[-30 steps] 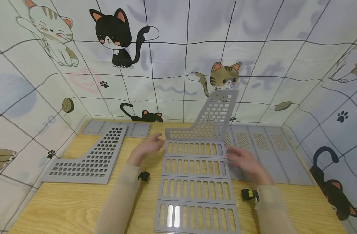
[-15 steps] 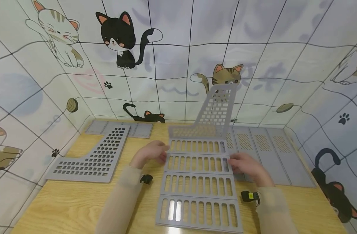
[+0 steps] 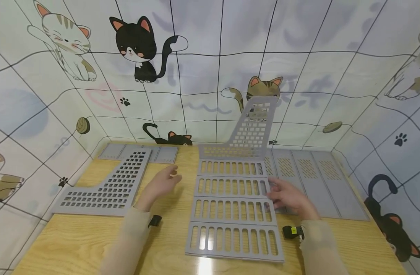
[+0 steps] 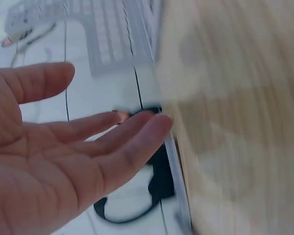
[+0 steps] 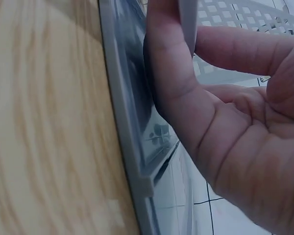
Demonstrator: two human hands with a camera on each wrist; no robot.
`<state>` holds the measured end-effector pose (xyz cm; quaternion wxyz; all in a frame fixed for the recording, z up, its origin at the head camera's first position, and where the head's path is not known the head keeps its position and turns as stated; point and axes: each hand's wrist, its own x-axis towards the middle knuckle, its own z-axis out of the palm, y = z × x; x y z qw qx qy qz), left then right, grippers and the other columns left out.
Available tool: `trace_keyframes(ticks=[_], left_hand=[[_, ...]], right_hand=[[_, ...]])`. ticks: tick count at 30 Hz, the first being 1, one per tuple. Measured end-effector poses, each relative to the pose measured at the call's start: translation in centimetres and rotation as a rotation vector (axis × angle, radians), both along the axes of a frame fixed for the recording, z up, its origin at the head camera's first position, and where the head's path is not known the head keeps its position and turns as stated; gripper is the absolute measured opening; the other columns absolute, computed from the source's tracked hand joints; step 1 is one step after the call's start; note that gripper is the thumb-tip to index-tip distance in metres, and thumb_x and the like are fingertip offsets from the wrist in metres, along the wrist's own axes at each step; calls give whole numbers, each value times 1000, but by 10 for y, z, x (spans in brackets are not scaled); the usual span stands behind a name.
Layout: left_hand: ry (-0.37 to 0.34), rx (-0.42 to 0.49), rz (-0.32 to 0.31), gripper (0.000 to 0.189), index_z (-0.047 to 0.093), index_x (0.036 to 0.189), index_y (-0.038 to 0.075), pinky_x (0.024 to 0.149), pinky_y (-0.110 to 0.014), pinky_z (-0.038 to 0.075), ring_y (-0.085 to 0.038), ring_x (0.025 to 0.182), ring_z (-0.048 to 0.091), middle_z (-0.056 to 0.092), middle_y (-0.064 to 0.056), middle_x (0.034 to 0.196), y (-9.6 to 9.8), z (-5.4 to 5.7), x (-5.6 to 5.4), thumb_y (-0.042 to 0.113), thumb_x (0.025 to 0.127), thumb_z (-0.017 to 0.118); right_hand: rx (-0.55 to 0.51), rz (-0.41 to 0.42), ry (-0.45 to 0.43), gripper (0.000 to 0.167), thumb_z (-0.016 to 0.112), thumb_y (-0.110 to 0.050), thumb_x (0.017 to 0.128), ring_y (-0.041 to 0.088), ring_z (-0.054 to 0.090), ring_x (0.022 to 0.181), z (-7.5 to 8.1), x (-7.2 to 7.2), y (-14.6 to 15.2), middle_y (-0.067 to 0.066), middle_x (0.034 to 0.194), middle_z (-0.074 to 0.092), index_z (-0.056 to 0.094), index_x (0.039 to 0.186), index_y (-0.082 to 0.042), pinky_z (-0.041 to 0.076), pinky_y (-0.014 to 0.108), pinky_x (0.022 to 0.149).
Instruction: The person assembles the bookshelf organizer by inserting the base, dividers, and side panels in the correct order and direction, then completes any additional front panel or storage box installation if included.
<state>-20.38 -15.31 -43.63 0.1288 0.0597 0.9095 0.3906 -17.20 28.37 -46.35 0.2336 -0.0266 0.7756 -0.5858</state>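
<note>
A grey folding plastic panel [image 3: 235, 199] with rows of long slots lies in the middle of the wooden table. At its far end a grey L-shaped perforated side panel [image 3: 254, 130] stands upright. My right hand [image 3: 288, 195] pinches the slotted panel's right edge; in the right wrist view the thumb and fingers are on either side of a thin grey edge [image 5: 188, 24]. My left hand [image 3: 160, 186] is in the air left of the slotted panel, palm and spread fingers bare in the left wrist view. Farther left lies another L-shaped perforated panel [image 3: 103, 187].
Flat grey vented panels [image 3: 316, 183] lie on the right of the table [image 3: 68, 240], partly behind the right hand. A smaller grey panel [image 3: 166, 154] is at the back left. A cat-print cloth [image 3: 203, 76] encloses the back and sides.
My left hand has come off the slotted panel's left edge and moved left. The slotted panel has shifted slightly away from me, with the right hand staying at its right edge.
</note>
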Motion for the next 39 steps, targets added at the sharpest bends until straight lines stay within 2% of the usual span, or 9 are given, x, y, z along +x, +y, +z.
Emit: trace_keyframes(ticks=[4, 6, 8, 11, 17, 22, 28, 34, 39], left_hand=[[132, -136, 61, 60, 33, 153, -14, 110, -65, 40, -55, 137, 43, 41, -39, 150, -41, 2, 2, 20, 106, 52], [155, -202, 94, 62, 33, 151, -16, 113, -68, 34, -58, 141, 35, 36, -42, 152, -61, 3, 1, 21, 106, 54], [141, -260, 119, 67, 30, 151, -18, 112, -71, 31, -61, 142, 28, 29, -45, 153, -81, 5, 1, 22, 105, 56], [92, -338, 148, 77, 26, 153, -17, 109, -74, 32, -65, 140, 24, 22, -47, 153, -108, 6, -1, 28, 102, 61], [-31, -456, 115, 114, 12, 157, -15, 101, -80, 34, -72, 131, 25, 19, -54, 147, -150, 6, -2, 52, 91, 75], [-135, -466, 126, 135, 4, 158, -14, 100, -80, 34, -73, 127, 28, 20, -56, 143, -161, 5, 1, 61, 79, 83], [-150, -479, 166, 142, 5, 158, -13, 103, -82, 28, -74, 129, 24, 18, -58, 144, -165, -1, 0, 62, 72, 88], [-85, -444, 233, 142, 9, 160, -8, 106, -83, 17, -73, 129, 24, 23, -55, 142, -164, -5, -4, 60, 66, 91], [63, -461, 281, 135, 17, 159, -7, 102, -82, 20, -71, 123, 30, 33, -54, 133, -160, -6, -7, 50, 65, 96]], right_hand=[[17, -17, -4, 81, 60, 2, 100, 27, 73, 83, -1, -1, -1, 22, 108, 64, 8, 160, 10, 63, 39, 70], [20, -21, -5, 81, 61, 1, 100, 26, 73, 83, -2, -2, 0, 20, 107, 64, 8, 160, 10, 63, 39, 70], [17, -16, -3, 81, 61, 0, 100, 26, 73, 83, -2, -2, 0, 19, 106, 65, 8, 160, 10, 63, 40, 70], [4, -9, -5, 81, 62, -1, 100, 27, 73, 82, -2, -3, 1, 18, 103, 66, 9, 160, 11, 63, 40, 70], [-8, 22, 1, 82, 61, -5, 101, 27, 73, 83, 1, -2, 1, 19, 108, 68, 6, 159, 13, 62, 40, 70], [10, 25, 3, 81, 61, -7, 102, 26, 72, 82, 3, 0, 2, 21, 112, 67, 7, 159, 13, 62, 39, 69], [15, 26, 4, 79, 59, -8, 103, 26, 72, 83, 3, 1, 2, 22, 113, 67, 7, 159, 14, 62, 39, 70], [13, 27, 5, 78, 58, -9, 104, 26, 72, 83, 1, 1, 3, 21, 113, 66, 7, 159, 12, 62, 40, 70], [26, 20, 1, 79, 58, -10, 104, 25, 71, 83, 2, 1, 2, 22, 114, 66, 7, 160, 12, 62, 40, 70]])
